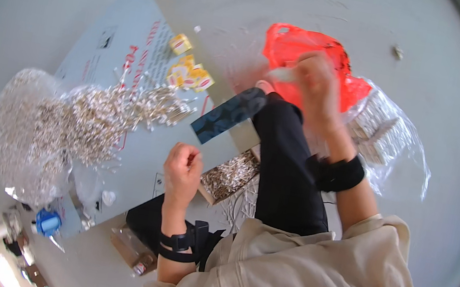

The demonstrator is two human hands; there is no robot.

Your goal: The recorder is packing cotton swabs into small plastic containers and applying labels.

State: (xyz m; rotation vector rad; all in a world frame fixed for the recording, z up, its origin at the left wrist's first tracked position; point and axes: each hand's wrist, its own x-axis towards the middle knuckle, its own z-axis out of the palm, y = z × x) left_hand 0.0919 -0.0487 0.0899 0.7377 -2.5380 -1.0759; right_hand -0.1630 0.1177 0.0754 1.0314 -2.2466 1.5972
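Note:
My right hand [317, 84] is raised over the red plastic bag [285, 39], its fingers closed on a small whitish thing [282, 75] smeared by motion. Nearer to me, my left hand [182, 171] is curled with fingers pressed together; whatever it may hold is hidden. Just right of that hand is an open box of cotton swabs [230, 175]. A large heap of loose cotton swabs [89, 119] spreads over the table board [114, 49] on the left, partly inside a clear plastic bag [18, 106]. Several small yellow-and-white boxes [190, 75] lie beyond the heap.
A dark blue patterned panel [222, 119] lies between the board and my leg. On the right, clear plastic wrap [407, 153] holds stacked white packs [376, 132]. A blue object [48, 223] sits at the lower left, and a cardboard box [128, 247] stands under the board's near edge.

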